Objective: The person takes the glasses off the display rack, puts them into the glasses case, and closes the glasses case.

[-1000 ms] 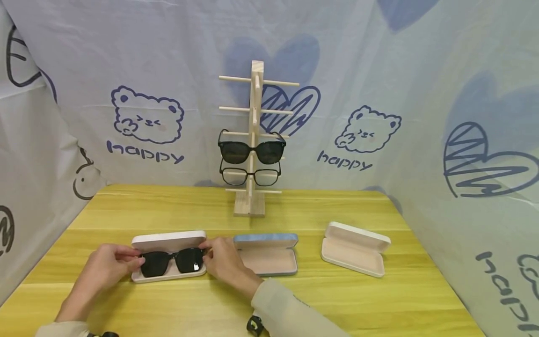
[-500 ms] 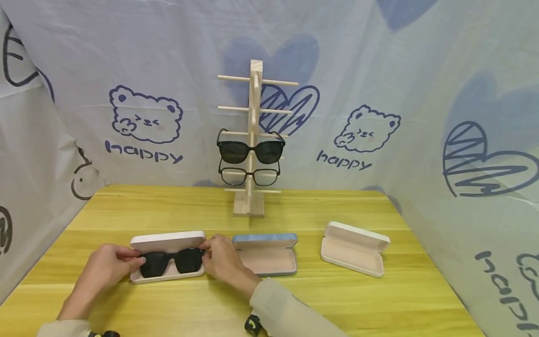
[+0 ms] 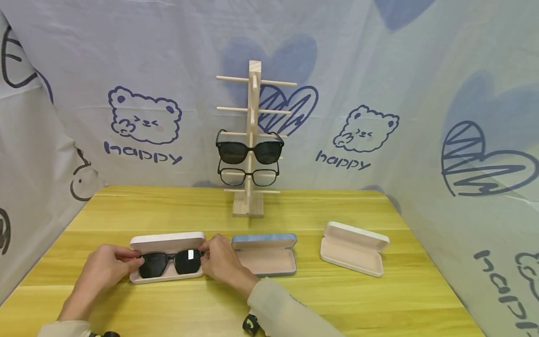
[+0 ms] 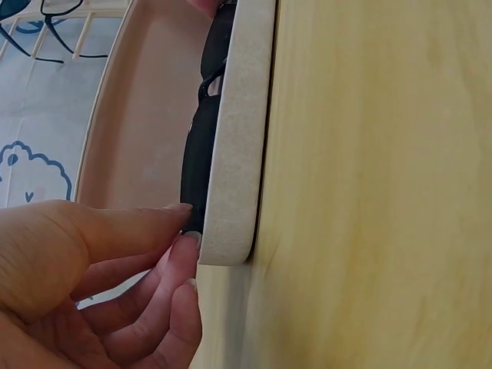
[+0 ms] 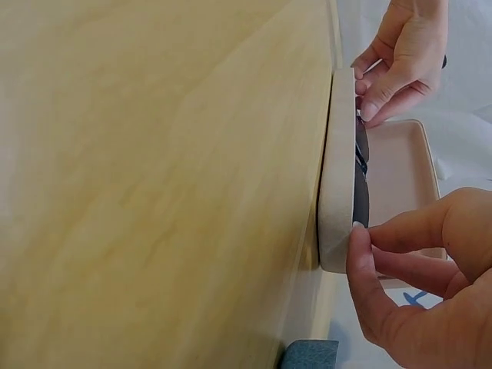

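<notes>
Dark sunglasses [image 3: 153, 266] lie within the opened white glasses case [image 3: 168, 239] at the table's left, lenses facing up. My left hand [image 3: 103, 267] pinches their left end between thumb and fingers. At the other end, my right hand [image 3: 223, 259] pinches the frame near its right corner. In the left wrist view, the sunglasses [image 4: 201, 150] sit at the case's front wall [image 4: 242, 146], with the left fingertips right at its corner. From the right wrist, both hands show at opposite ends of the case [image 5: 338, 177]. The folded temples are hidden behind the lenses.
An opened blue case [image 3: 265, 241] stands just right of my right hand, and another opened white case [image 3: 353, 248] lies farther right. Behind them a wooden rack [image 3: 254, 98] bears black sunglasses [image 3: 233, 152] and clear-lensed glasses [image 3: 231, 177]. Patterned cloth [image 3: 143, 47] surrounds the table.
Both hands keep their grip at the ends of the sunglasses. The lenses tilt slightly, and a bright reflection now shows on the right lens. The whole view shifts a little.
</notes>
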The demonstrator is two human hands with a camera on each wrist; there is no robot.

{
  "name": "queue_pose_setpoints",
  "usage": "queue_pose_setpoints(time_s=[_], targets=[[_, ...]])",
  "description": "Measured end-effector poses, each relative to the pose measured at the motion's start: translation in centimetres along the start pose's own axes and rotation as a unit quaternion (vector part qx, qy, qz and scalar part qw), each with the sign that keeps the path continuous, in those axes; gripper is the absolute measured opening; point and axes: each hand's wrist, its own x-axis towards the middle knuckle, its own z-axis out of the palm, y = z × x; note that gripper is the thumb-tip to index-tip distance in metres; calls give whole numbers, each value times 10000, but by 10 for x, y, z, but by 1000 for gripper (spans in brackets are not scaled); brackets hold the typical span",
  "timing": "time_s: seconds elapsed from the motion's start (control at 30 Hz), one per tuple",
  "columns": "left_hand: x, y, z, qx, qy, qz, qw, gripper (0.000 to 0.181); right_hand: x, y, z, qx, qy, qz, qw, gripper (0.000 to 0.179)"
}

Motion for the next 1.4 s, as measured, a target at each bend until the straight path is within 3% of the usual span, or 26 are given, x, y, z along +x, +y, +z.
queue_pose_setpoints(time_s=[0.23, 0.4, 0.6, 0.73, 1.0, 1.4], targets=[[-2, -2, -2, -127, -3, 98, 9999, 31, 0, 2, -2, 116, -111, 88, 9998, 29], [-2, -8, -8, 48, 115, 174, 9998, 29, 0, -2, -10, 188, -171, 28, 9997, 17], [-3, -10, -18, -394, -47, -113, 9991, 53, 2, -9, -21, -424, 818, -573, 9941, 14], [-2, -6, -18, -780, -131, -110, 9968, 68, 6, -13, -23, -636, 1117, -533, 9903, 22], [6, 2, -14, -1087, -421, -311, 9927, 85, 11, -18, -20, -488, 248, 533, 9971, 50], [8, 8, -13, -1193, -702, -431, 9894, 88, 13, -16, -11, -217, 10, 684, 9974, 48]])
